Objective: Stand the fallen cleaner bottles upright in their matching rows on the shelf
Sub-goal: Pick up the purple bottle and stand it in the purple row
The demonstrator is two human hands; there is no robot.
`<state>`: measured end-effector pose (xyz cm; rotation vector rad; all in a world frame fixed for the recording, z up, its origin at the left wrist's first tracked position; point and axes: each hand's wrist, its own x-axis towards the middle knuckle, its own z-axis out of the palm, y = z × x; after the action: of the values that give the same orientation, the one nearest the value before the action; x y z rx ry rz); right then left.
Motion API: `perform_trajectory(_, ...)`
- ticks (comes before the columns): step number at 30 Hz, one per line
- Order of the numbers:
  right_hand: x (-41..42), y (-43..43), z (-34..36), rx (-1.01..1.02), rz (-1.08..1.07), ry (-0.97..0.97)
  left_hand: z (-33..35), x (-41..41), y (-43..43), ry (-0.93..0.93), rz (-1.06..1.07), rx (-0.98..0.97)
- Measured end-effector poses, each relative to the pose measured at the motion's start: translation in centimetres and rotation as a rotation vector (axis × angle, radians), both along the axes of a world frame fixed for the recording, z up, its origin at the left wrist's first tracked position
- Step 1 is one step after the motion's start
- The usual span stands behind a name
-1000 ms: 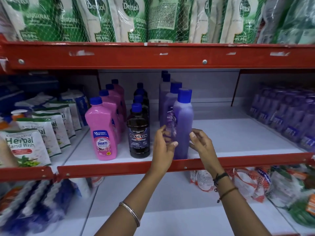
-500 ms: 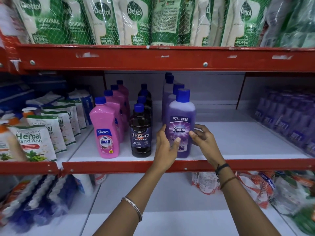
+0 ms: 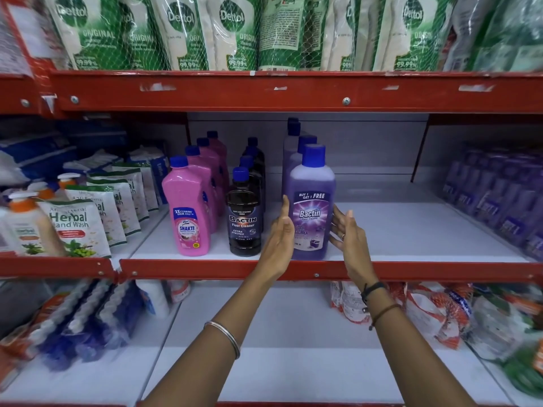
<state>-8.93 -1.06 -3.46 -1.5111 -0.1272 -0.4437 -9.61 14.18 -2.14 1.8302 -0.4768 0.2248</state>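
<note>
Three rows of cleaner bottles stand upright on the white middle shelf [image 3: 411,230]: pink Shakti bottles [image 3: 188,212], black Bactin bottles [image 3: 244,221] and purple Bactin bottles [image 3: 312,207]. The front purple bottle stands at the shelf's front edge with its label facing me. My left hand [image 3: 279,236] is flat beside its left side, fingers straight, at most grazing it. On the bottle's right, my right hand [image 3: 348,235] is spread open, just off the surface. Neither hand grips it.
The red shelf lip [image 3: 411,270] runs in front of the bottles. Herbal hand wash pouches [image 3: 76,227] fill the left bay, purple packs [image 3: 505,201] the right. Dettol refill pouches [image 3: 235,33] hang behind netting above. Bagged goods [image 3: 435,312] lie on the lower shelf.
The front purple bottle was turned so its label faces forward. Both hands then let go of it and opened out to its sides.
</note>
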Motion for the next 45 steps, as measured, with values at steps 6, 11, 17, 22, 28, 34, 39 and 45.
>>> perform_trajectory(6,-1.7,-0.3,-0.2,-0.026,0.003,-0.017,0.0,-2.0,0.1,0.001,0.008,0.064)
perform_trajectory(11,-2.3,-0.1,-0.2,-0.049,0.014,-0.008,-0.1,-2.4,0.1,0.014,-0.016,0.032)
perform_trajectory(17,-4.5,3.3,-0.3,-0.059,-0.363,-0.271,-1.2,-2.9,2.2,-0.226,0.32,-0.269)
perform_trajectory(22,-5.2,8.6,-0.8,-0.22,-0.086,-0.393,-0.6,-1.2,6.4,-0.167,0.416,-0.33)
perform_trajectory(28,-1.5,13.6,1.1,-0.213,0.132,-0.009,-0.8,1.2,9.0,-0.094,0.262,-0.167)
perform_trajectory(34,0.8,13.5,0.3,-0.128,0.103,-0.009,-0.4,0.7,10.6,-0.034,0.147,-0.115)
perform_trajectory(39,-1.1,13.4,0.5,-0.081,0.091,-0.053,-0.5,-0.9,11.6,-0.032,0.125,-0.049)
perform_trajectory(45,-2.2,13.3,-0.3,-0.128,0.089,-0.032,-0.8,-1.5,12.0,-0.018,0.09,-0.025)
